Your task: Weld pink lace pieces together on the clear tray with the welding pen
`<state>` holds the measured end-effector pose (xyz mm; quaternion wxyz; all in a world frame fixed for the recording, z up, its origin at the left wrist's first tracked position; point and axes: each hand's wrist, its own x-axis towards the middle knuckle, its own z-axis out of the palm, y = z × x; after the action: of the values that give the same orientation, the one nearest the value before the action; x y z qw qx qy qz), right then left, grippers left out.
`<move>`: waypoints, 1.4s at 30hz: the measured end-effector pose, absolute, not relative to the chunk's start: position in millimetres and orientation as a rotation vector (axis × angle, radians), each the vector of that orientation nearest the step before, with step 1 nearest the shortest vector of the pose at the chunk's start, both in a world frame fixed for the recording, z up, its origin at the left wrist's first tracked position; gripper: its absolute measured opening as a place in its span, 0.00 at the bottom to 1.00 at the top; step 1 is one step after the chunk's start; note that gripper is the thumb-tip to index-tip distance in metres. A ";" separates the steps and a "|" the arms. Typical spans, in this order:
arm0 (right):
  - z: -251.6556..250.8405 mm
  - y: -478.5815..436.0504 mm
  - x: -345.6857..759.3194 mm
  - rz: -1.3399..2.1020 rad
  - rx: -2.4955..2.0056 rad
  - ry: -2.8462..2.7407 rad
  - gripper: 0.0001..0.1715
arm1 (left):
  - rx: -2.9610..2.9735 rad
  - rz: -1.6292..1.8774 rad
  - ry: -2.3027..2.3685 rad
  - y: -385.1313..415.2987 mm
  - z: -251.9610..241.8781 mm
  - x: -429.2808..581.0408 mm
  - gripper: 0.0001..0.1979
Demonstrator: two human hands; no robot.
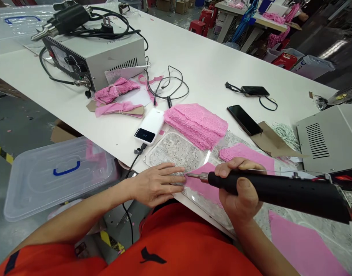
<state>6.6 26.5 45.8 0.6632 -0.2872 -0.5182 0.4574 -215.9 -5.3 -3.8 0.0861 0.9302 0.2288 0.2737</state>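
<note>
My left hand [157, 184] lies flat, fingers outstretched, with its fingertips at the left edge of a pink fabric piece [203, 188]. My right hand [240, 195] is wrapped around a black handheld ultrasonic welder [285, 193], held nearly level. Its thin metal tip points left and meets the fabric close to my left fingertips; whether it presses down I cannot tell. Beneath the fabric is a grey marbled mat [176, 149]. Just beyond are a stack of pink lace [197, 124] and more pink pieces [250, 155]. Another pink sheet [305, 241] lies lower right.
A white power bank [149, 126] with a cable sits left of the lace. Farther left, a grey control box [106, 57] carries a second black tool [66, 21]. Phones [245, 119], cardboard [275, 142] and another grey box [331, 134] stand right. A lidded plastic bin [60, 176] is below left.
</note>
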 end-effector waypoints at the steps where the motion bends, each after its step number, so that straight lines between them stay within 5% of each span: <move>1: 45.7 26.6 6.8 1.037 -0.644 -1.175 0.07 | 2.769 0.823 0.678 -5.2 -3.8 -215.7 0.14; 14: 50.1 31.4 9.9 0.982 -0.669 -1.147 0.07 | 2.723 0.765 0.711 -7.1 3.2 -218.9 0.18; 23: 57.5 50.0 80.2 0.643 -0.832 -0.932 0.07 | 2.706 0.739 0.812 15.0 6.1 -196.7 0.16; 42: 40.6 51.6 70.2 0.687 -0.815 -1.048 0.07 | 2.786 0.606 0.834 29.3 2.3 -173.8 0.19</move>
<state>70.2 51.6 40.6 0.7333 -0.3706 -0.4767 0.3125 -173.8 29.3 2.3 0.0855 0.9345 0.2797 0.2031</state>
